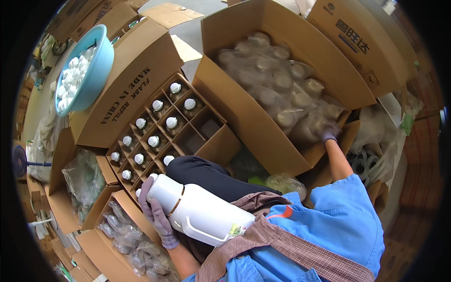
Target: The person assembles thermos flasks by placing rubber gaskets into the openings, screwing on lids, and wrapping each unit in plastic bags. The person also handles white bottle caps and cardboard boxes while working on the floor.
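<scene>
A white vacuum flask (213, 209) with a handle, a metallic band and a small green label lies tilted across my lap. My left hand (159, 215), in a grey-purple glove, is wrapped round its top end. At the right, my gloved right hand (330, 132) reaches into a large open carton (249, 129), against the near end of its contents. Inside are several round-ended items in clear plastic bags (286, 89), partly blurred. My right fingers are mostly hidden there, so their grip is unclear.
A divided carton (221, 148) before me holds several white-capped flasks. On its raised flap rests a blue basin (101, 61) of small white parts. Left stand open cartons with clear plastic-wrapped pieces (145, 254). Plastic bags and grey rolled parts (361, 164) lie at the right.
</scene>
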